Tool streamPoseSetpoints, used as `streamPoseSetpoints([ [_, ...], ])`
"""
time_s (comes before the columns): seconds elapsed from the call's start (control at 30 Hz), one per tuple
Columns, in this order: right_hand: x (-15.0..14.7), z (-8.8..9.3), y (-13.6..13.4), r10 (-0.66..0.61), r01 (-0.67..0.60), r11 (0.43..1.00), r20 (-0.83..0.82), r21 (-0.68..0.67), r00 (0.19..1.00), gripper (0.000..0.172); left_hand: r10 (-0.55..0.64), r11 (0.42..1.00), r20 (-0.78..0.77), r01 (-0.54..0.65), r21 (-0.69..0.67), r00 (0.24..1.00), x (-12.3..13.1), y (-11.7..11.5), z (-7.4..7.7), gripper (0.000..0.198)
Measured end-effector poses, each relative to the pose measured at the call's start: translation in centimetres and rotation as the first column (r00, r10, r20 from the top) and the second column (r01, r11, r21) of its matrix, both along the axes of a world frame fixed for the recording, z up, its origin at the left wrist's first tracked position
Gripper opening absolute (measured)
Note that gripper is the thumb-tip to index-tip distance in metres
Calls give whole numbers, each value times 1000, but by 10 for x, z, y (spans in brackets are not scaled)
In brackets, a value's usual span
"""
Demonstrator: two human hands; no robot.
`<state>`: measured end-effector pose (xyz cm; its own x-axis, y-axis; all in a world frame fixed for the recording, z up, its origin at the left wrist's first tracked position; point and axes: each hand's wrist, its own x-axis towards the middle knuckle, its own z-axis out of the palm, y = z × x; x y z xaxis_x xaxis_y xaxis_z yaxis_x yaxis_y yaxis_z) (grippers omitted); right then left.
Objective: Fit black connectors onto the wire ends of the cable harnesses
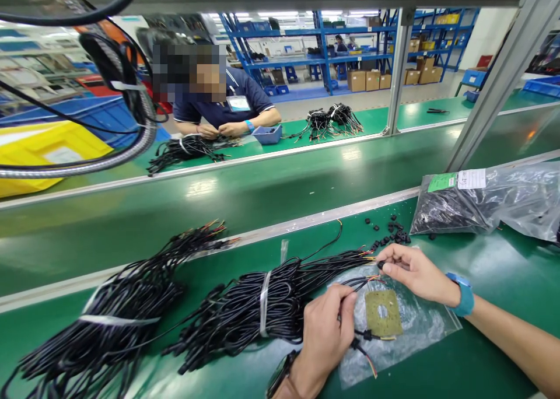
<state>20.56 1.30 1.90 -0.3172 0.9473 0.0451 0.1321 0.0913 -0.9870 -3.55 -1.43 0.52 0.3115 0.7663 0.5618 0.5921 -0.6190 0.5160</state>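
Observation:
My left hand (329,323) is closed on black cable, its thumb and forefinger pinching beside the wire ends. Bare coloured tips (374,279) stick out to its right. Between the fingertips of my right hand (413,270) is a small black connector housing (381,265), close to those tips. A tied bundle of black cables (249,305) lies left of and behind my left hand. Below the hands, a clear plastic bag (420,335) lies flat with a yellowish square pad (384,312) that has a hole in it. Loose black housings (396,234) are scattered beyond my right hand.
Another tied cable bundle (126,311) lies at the left. A clear bag of black parts (455,206) stands at the back right. Across the green conveyor (271,183), a co-worker (227,104) handles cables beside a small blue bin (268,134). Metal posts (399,72) rise between the benches.

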Motion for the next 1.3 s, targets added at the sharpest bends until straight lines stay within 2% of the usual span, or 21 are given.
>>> streamPoseSetpoints([
  [0.5,-1,1,-3,75,-76,996,-19,-41,997,29,12,997,35,-10,-74,999,-1,0,0,12],
  [1.3,-2,4,-4,64,-66,997,52,35,997,25,49,991,18,-46,-122,999,-1,1,-2,17],
])
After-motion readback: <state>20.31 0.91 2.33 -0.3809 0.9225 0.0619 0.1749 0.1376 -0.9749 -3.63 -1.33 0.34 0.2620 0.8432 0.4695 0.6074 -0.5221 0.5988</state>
